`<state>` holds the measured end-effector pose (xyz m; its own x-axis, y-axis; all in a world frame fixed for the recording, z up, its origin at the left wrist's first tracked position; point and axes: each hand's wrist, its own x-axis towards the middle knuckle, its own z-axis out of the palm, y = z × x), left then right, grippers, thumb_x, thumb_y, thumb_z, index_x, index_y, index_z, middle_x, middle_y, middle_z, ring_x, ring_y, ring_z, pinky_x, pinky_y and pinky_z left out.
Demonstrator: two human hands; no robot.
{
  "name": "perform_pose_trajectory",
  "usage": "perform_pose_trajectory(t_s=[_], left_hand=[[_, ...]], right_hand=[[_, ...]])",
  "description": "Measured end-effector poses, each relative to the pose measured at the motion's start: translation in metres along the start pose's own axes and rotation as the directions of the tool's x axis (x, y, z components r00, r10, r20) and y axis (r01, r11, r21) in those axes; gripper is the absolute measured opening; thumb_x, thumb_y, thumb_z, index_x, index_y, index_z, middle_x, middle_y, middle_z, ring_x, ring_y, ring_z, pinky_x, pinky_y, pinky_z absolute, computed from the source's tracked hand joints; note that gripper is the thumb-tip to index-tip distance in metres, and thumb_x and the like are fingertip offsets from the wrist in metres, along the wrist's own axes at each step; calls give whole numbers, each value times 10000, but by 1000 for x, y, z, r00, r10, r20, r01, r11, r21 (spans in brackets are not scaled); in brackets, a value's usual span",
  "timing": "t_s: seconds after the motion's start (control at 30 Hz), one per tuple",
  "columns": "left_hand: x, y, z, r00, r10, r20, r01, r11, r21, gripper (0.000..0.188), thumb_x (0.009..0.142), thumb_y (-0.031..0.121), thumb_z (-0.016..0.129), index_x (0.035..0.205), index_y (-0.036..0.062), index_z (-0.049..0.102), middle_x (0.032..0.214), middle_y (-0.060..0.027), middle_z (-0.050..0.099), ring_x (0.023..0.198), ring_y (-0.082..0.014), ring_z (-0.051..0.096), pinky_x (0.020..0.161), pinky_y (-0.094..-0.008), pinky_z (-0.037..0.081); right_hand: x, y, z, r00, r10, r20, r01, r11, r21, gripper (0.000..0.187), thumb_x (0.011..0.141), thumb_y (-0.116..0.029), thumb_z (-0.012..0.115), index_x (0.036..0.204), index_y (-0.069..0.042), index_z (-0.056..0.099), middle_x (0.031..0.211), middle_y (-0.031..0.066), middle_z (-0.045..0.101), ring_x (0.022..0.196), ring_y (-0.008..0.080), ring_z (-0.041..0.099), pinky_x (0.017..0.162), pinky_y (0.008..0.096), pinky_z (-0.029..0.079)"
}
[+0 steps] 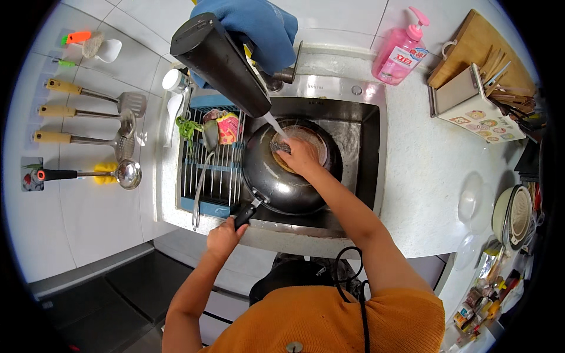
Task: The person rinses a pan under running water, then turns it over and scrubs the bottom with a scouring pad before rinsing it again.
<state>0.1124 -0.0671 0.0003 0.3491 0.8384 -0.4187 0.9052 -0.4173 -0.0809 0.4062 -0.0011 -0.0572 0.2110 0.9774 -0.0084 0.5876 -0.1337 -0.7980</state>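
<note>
A dark frying pan lies bottom up in the steel sink, its round base disc brownish at the rim. My left hand is closed around the end of the pan's black handle at the sink's front edge. On the base disc, my right hand presses what looks like a grey steel wool scourer, partly hidden by the fingers. Water runs from the black faucet onto the pan beside that hand.
Across the sink's left side sits a drying rack with a ladle, green leaves and a pink-yellow sponge. A blue cloth hangs behind the faucet. At the back right stand a pink pump bottle and a chopstick holder.
</note>
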Motion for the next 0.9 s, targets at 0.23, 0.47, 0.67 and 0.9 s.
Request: perform_pose_trajectory(t_s=[0.23, 0.47, 0.67, 0.9], left_hand=[[-1, 1, 1, 999, -12, 34, 12, 1000, 4, 482, 806, 522, 531, 875, 45, 539, 669, -137, 630, 600, -295, 640, 534, -407, 512], [0, -3, 1, 999, 53, 8, -53, 997, -51, 475, 795, 504, 557, 865, 35, 537, 673, -148, 622, 591, -318, 630, 528, -410, 503], [14, -11, 12, 986, 129, -105, -137, 988, -75, 475, 829, 494, 513, 905, 25, 515, 726, -158, 623, 630, -328, 629, 576, -417, 507], [20, 2, 5, 999, -5, -37, 4, 1000, -14, 514, 812, 556, 497, 828, 44, 531, 701, -152, 615, 606, -331, 625, 536, -422, 509]], right_hand=[[-84, 29, -28, 995, 103, 4, -102, 983, 154, 245, 725, -234, 665, 857, -45, 582, 863, 137, 591, 811, 329, 574, 686, 388, 449], [-90, 34, -26, 997, 32, -76, -21, 990, 142, 213, 720, -198, 669, 811, -41, 556, 813, 142, 580, 775, 336, 571, 657, 382, 446], [-97, 45, -20, 998, 10, -62, 3, 978, 207, 210, 715, -196, 671, 814, -46, 563, 797, 142, 580, 766, 334, 572, 650, 384, 446], [-86, 24, -20, 987, -142, -76, 150, 982, 116, 234, 699, -214, 695, 818, -53, 576, 826, 122, 603, 775, 314, 586, 653, 383, 456]])
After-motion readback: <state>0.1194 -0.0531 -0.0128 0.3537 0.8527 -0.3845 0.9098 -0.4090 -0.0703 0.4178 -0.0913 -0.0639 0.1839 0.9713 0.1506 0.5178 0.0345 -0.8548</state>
